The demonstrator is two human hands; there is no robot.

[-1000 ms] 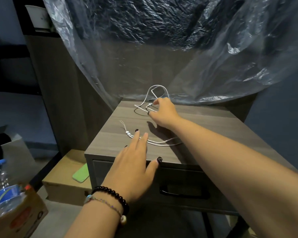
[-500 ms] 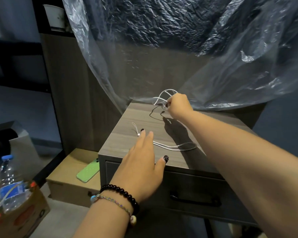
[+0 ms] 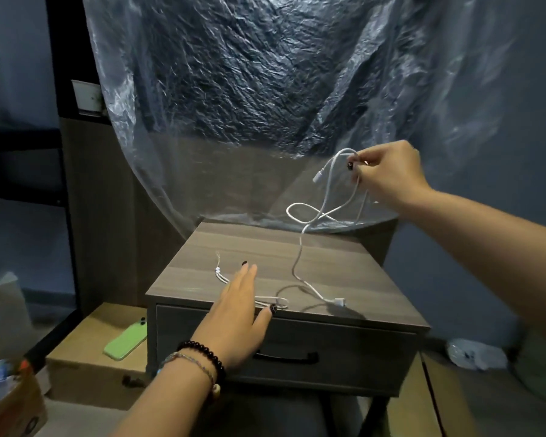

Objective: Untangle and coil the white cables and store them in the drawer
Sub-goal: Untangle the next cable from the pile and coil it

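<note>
r hand (image 3: 388, 175) pinching charging cable (image 3: 297, 263) up top, slack trailing down-left twd flat, released l hand (image 3: 237, 307) pressing thin cord (image 3: 224, 279) on nightstand (image 3: 344, 263).

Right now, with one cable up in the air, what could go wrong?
1. The cable in the right hand crosses itself in a loop below the hand; pulling higher could tighten it into a knot.
2. Its plug lies near the front edge of the cabinet; a tug might drag it off.
3. The left hand lies flat on the thin cord, so it may slip free.
</note>
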